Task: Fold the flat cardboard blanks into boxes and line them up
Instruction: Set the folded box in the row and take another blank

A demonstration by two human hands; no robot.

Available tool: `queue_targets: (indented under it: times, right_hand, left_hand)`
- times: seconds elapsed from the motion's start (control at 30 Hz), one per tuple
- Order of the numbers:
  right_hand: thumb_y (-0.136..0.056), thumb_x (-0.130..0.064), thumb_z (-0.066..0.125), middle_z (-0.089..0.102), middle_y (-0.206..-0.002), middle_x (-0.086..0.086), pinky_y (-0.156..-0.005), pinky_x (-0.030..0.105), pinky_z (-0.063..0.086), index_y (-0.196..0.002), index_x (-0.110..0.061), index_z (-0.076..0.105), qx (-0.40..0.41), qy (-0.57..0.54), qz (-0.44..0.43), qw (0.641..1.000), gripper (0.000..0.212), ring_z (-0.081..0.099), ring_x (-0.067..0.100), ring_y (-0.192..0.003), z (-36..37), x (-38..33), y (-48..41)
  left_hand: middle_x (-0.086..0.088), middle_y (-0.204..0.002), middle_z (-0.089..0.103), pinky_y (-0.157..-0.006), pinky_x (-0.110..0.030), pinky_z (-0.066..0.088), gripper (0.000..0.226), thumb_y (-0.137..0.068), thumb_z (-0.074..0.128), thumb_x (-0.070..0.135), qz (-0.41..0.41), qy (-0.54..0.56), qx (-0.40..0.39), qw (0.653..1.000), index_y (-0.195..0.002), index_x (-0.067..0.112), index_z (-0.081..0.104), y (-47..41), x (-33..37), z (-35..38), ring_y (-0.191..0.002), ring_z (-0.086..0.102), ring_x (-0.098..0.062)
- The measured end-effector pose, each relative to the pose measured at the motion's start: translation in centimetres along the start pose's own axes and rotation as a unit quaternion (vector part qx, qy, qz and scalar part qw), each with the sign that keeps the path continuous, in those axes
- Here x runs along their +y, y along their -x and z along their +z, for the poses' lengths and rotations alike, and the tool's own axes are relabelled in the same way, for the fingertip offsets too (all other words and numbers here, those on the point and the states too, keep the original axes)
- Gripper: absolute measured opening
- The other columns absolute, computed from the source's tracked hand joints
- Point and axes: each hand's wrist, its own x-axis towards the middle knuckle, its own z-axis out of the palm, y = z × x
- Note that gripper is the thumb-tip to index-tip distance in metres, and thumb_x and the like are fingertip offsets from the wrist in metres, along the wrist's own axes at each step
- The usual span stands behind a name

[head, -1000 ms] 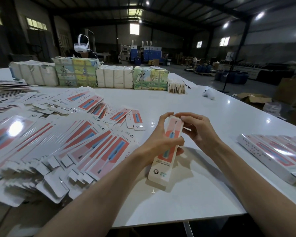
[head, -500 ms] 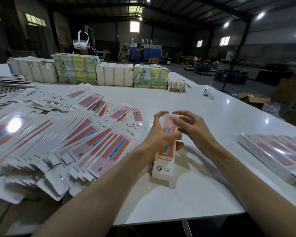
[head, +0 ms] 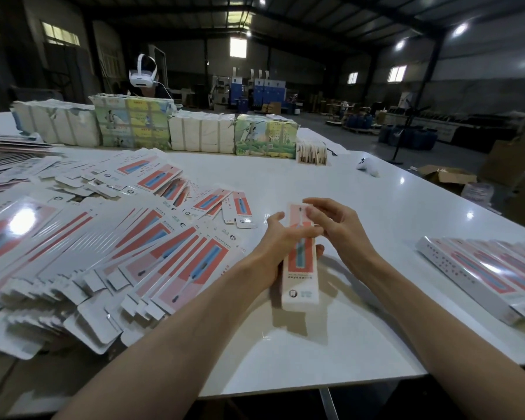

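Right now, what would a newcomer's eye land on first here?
The pink-and-blue box at the centre, which the left grip holds round its middle while the right grip pinches its top end. Next, the wide spread of flat blanks covering the left side of the table, and the row of finished boxes lined up at the right edge.
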Motion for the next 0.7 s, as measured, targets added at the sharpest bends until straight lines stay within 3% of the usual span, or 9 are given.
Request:
queue_targets:
  times: [0.03, 0.13, 0.27, 0.33, 0.4, 0.47, 0.53, 0.6, 0.7]
  right_hand:
    - [-0.105, -0.027, 0.066, 0.072, -0.126, 0.003, -0.09, 0.032, 0.062, -0.135, -0.017, 0.064, 0.002, 0.037, -0.009, 0.999, 0.033, 0.074, 0.02, -0.108, 0.0, 0.0, -0.1]
    - [-0.107, -0.027, 0.061, 0.059, -0.129, 0.002, -0.083, 0.018, 0.057, -0.14, -0.025, 0.055, 0.001, 0.177, -0.067, 0.982, 0.034, 0.068, 0.012, -0.107, 0.3, 0.2, 0.0]
    - [-0.11, -0.026, 0.056, 0.063, -0.113, 0.002, -0.084, 0.022, 0.047, -0.124, -0.021, 0.072, -0.028, 0.263, -0.13, 0.956, 0.022, 0.063, 0.011, -0.1, 0.6, 0.5, 0.4]
    - [-0.108, -0.042, 0.056, 0.064, -0.112, -0.003, -0.084, 0.022, 0.046, -0.124, -0.027, 0.072, -0.059, 0.272, -0.093, 0.956, 0.028, 0.064, 0.007, -0.097, 0.7, 0.0, 0.6]
    - [-0.097, -0.066, 0.054, 0.06, -0.117, -0.008, -0.087, 0.023, 0.047, -0.132, -0.031, 0.067, -0.102, 0.31, -0.051, 0.944, 0.051, 0.062, 0.002, -0.099, 0.6, -0.8, 0.9]
    - [-0.085, -0.076, 0.055, 0.056, -0.12, -0.006, -0.09, 0.024, 0.049, -0.143, -0.025, 0.058, -0.131, 0.378, -0.051, 0.915, 0.077, 0.06, 0.004, -0.103, 0.6, -1.5, 1.4]
    - [-0.082, -0.072, 0.062, 0.055, -0.119, -0.003, -0.088, 0.023, 0.049, -0.147, -0.021, 0.053, -0.136, 0.412, -0.073, 0.898, 0.083, 0.058, 0.01, -0.103, 0.5, -2.1, 2.0]
    - [-0.09, -0.058, 0.071, 0.057, -0.118, 0.0, -0.086, 0.019, 0.047, -0.145, -0.02, 0.055, -0.111, 0.422, -0.091, 0.895, 0.069, 0.058, 0.013, -0.103, -0.5, -2.5, 2.6]
    - [-0.099, -0.039, 0.07, 0.058, -0.121, 0.005, -0.086, 0.016, 0.043, -0.141, -0.016, 0.06, -0.065, 0.458, -0.097, 0.881, 0.049, 0.052, 0.017, -0.109, -3.1, -2.7, 3.5]
  left_hand:
    - [-0.009, -0.095, 0.079, -0.068, -0.035, 0.063, 0.062, -0.083, 0.083, 0.031, -0.011, 0.025, -0.004, 1.0, -0.134, 0.018, 0.049, 0.1, 0.2, 0.1, -0.08, 0.08, -0.024]
    - [-0.011, -0.081, 0.074, -0.08, -0.041, 0.062, 0.028, -0.098, 0.064, 0.036, -0.011, 0.108, 0.014, 0.994, -0.11, 0.011, 0.063, 0.2, 0.7, -0.1, -0.074, 0.073, -0.024]
    - [-0.014, -0.095, 0.07, -0.11, -0.052, 0.052, 0.029, -0.102, 0.06, 0.031, 0.014, 0.194, -0.006, 0.981, -0.112, 0.003, 0.066, 0.8, 1.2, 0.3, -0.095, 0.07, -0.03]
    - [-0.014, -0.091, 0.075, -0.11, -0.055, 0.05, 0.035, -0.104, 0.058, 0.031, 0.012, 0.219, -0.016, 0.976, -0.095, 0.004, 0.079, 1.1, 1.1, 0.8, -0.094, 0.074, -0.029]
    - [-0.01, -0.084, 0.076, -0.099, -0.054, 0.057, 0.041, -0.104, 0.059, 0.035, 0.009, 0.207, -0.022, 0.978, -0.079, 0.014, 0.084, 1.3, 1.0, 0.8, -0.083, 0.076, -0.026]
    - [-0.012, -0.088, 0.074, -0.084, -0.045, 0.062, 0.04, -0.102, 0.062, 0.044, -0.008, 0.193, -0.023, 0.981, -0.102, 0.009, 0.08, 1.5, 1.3, 0.7, -0.082, 0.076, -0.026]
    - [-0.016, -0.098, 0.074, -0.089, -0.045, 0.061, 0.051, -0.101, 0.061, 0.051, -0.022, 0.165, -0.035, 0.985, -0.117, 0.003, 0.071, 1.3, 1.4, 0.8, -0.094, 0.076, -0.029]
    - [-0.019, -0.119, 0.072, -0.104, -0.047, 0.055, 0.058, -0.104, 0.056, 0.054, -0.02, 0.099, -0.044, 0.994, -0.134, 0.004, 0.062, 1.2, 1.1, 1.4, -0.114, 0.071, -0.033]
    - [-0.019, -0.133, 0.067, -0.106, -0.035, 0.055, 0.058, -0.109, 0.047, 0.05, -0.001, -0.01, -0.043, 0.999, -0.147, 0.007, 0.045, 1.1, 0.1, 1.8, -0.122, 0.069, -0.028]
